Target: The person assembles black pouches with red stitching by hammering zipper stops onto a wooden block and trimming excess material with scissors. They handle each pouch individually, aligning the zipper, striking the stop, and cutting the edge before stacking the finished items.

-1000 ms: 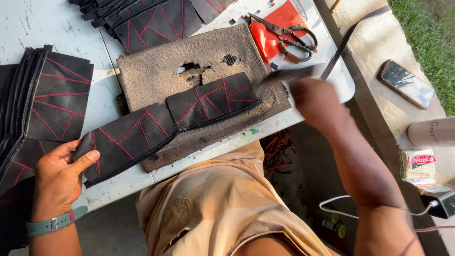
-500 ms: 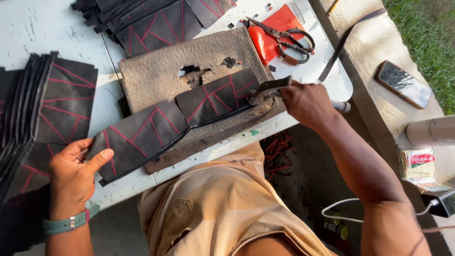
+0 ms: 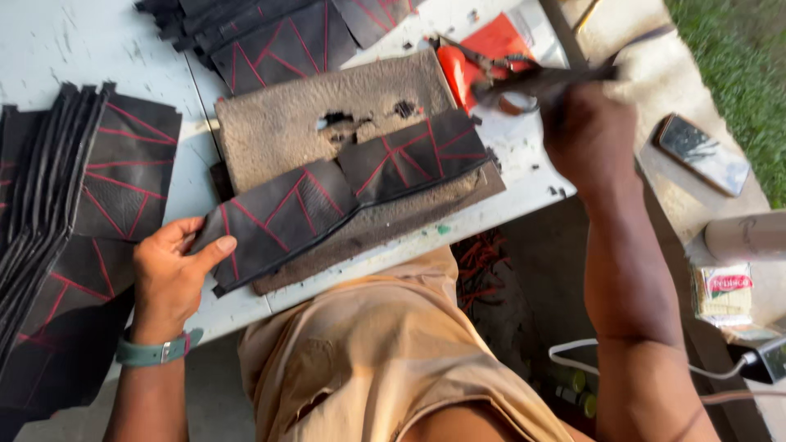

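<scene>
A long black leather piece (image 3: 344, 192) with red stitched lines lies across a worn brown pad (image 3: 327, 115) on the white table (image 3: 65, 49). My left hand (image 3: 172, 270) pinches the piece's left end, thumb on top. My right hand (image 3: 589, 135) is raised past the table's right edge, closed on a thin dark tool (image 3: 548, 78) that is blurred. The tool's tip hangs over the scissors (image 3: 483, 61), which lie on a red cloth (image 3: 499, 41).
A stack of similar black stitched pieces (image 3: 82, 188) sits at the left, and another pile (image 3: 278, 33) at the top. To the right, a phone (image 3: 704, 151), a cardboard tube (image 3: 745, 237) and a small box (image 3: 725, 290) rest on a lower ledge. A white cable (image 3: 573, 352) runs below.
My right hand has lifted the tool off the right end of the leather piece and swung it up and to the right. My left hand keeps its hold on the left end.
</scene>
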